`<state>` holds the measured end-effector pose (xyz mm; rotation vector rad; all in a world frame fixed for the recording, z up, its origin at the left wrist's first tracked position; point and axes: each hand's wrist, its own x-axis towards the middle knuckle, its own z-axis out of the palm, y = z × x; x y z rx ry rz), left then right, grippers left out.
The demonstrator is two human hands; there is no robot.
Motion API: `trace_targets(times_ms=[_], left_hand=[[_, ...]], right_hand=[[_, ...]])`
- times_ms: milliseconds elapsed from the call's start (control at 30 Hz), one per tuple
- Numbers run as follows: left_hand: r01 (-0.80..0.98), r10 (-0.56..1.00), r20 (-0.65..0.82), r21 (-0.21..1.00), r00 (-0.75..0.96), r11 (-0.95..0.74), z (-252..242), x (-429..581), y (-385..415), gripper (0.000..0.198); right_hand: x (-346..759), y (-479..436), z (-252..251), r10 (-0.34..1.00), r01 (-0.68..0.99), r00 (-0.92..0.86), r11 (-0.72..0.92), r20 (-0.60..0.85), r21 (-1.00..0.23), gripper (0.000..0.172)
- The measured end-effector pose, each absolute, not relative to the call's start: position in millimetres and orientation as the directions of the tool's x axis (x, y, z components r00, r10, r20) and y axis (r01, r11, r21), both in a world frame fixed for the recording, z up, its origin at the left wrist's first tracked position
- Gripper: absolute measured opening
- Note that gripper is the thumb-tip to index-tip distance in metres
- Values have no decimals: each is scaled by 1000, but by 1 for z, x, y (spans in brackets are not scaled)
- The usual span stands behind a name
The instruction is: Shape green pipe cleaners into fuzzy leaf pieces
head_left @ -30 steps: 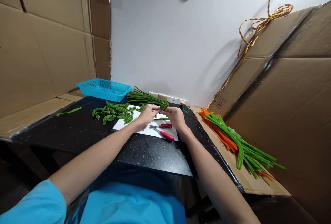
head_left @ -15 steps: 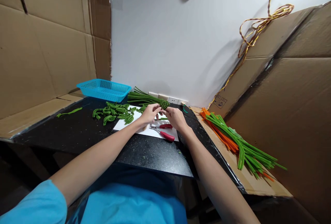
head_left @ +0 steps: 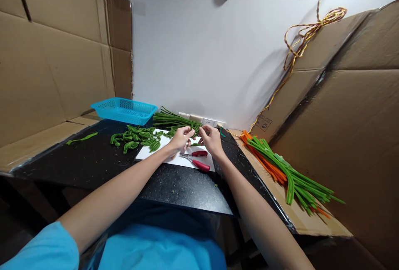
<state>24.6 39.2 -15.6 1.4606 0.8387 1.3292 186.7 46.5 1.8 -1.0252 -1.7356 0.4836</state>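
Note:
My left hand [head_left: 181, 138] is closed, its fingertips pinching a bent dark green pipe cleaner [head_left: 195, 127] above a white sheet [head_left: 168, 158]. On the other side of that piece, my right hand [head_left: 212, 138] is closed with thumb and finger on its edge; the exact grip is small to see. Below the hands lie pliers with red handles [head_left: 201, 165], jaws pointing left. Left of my left hand is a heap of looped, leaf-shaped green pipe cleaner pieces [head_left: 137, 137]. Behind the hands rests a bundle of straight dark green pipe cleaners [head_left: 174, 118].
A blue plastic basket [head_left: 124, 111] stands at the back left of the black table [head_left: 93, 162]. A green strip [head_left: 81, 138] lies at left. Bright green pipe cleaners [head_left: 289, 170] and orange ones [head_left: 271, 166] lie on cardboard at right. Sockets [head_left: 208, 121] line the wall.
My hands have moved slightly apart, with the right hand shifting away from the left. The looped pipe cleaner between them shows more openly. The view has tilted slightly.

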Motion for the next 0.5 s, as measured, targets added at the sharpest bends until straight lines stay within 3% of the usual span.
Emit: trace_targets(times_ms=[200,500], left_hand=[[-115,934,314,948,169,-298,-15,26,39,28],[-75,945,300,953,127,-292,-17,26,39,24]], right_hand=[[182,47,-1,841,308,-137,539,524,-784,25],[183,46,1,838,317,-174,546,518,-776,25]])
